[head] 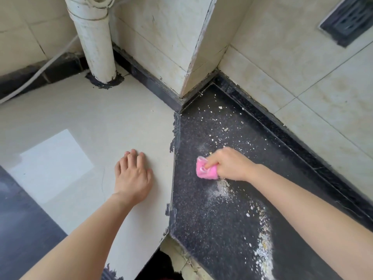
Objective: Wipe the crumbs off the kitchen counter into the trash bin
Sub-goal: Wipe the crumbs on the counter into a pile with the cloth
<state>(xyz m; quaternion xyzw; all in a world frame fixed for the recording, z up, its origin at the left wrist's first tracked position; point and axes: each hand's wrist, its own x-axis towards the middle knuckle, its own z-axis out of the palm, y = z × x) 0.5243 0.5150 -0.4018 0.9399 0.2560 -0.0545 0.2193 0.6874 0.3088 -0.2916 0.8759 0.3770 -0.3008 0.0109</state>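
On dark counter [193, 209], right hand [230, 164] is gripping pink cloth [205, 170], loose crumbs [225, 129] lying at its 12 o'clock; left hand [133, 176] resting flat.

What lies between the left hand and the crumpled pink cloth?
Head view: bare pale countertop, its dark sealed seam, then a strip of black speckled stone counter. Nothing stands there.

Polished stone on dark worktop [212, 215]: black, fine white speckle, glossy. Smooth cream slab on pale worktop [101, 122]: slight sheen, bright reflection patch. Pink cloth [205, 170]: soft, fuzzy pile. Pale crumbs [223, 188]: dry flakes and fine powder. Cream wall tiles [302, 63]: glazed, faintly stained. White pipe [96, 47]: plastic-looking, matt, scuffed. Black sealant [105, 81] at its base: rough, smeared.
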